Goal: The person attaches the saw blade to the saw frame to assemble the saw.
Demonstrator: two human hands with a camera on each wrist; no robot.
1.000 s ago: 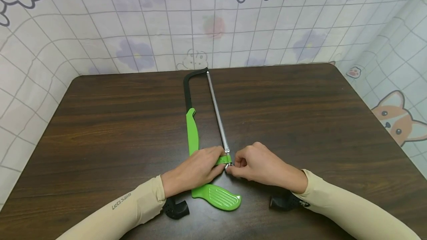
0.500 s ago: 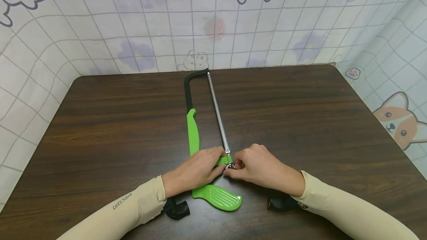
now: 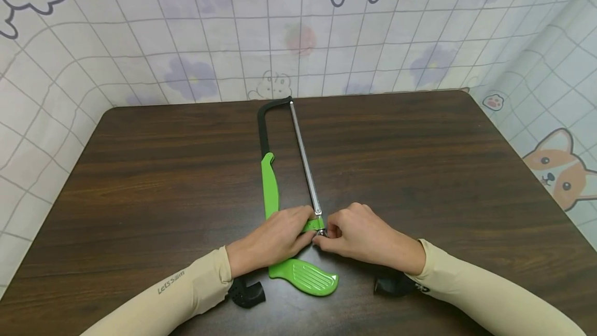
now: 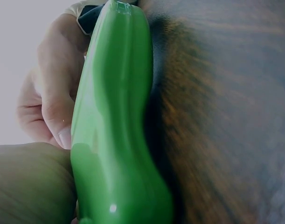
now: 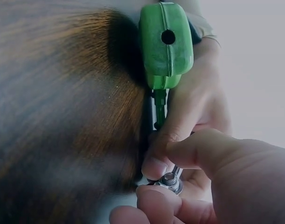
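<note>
A hacksaw [image 3: 269, 185] with a green body, black front bow and silver blade [image 3: 305, 162] lies flat on the table. My left hand [image 3: 272, 235] grips its green frame near the lower end of the blade. My right hand [image 3: 366, 232] pinches a small metal wing nut [image 3: 322, 233] at that end, thumb below. In the right wrist view a threaded bolt end [image 5: 169, 177] shows between the fingers, with the handle's butt [image 5: 166, 60] above. The handle [image 4: 119, 116] fills the middle of the left wrist view, and the right hand's fingers [image 4: 58, 105] show behind it.
The dark wood-grain table [image 3: 420, 159] reaches back to a patterned cloth [image 3: 382, 40] hung behind and at both sides. Black wrist cameras [image 3: 247, 293] sit under both forearms, near the table's front.
My right thumb and fingers have turned a little around the wing nut, whose wings stand at a different angle. My left hand and the hacksaw stay in place.
</note>
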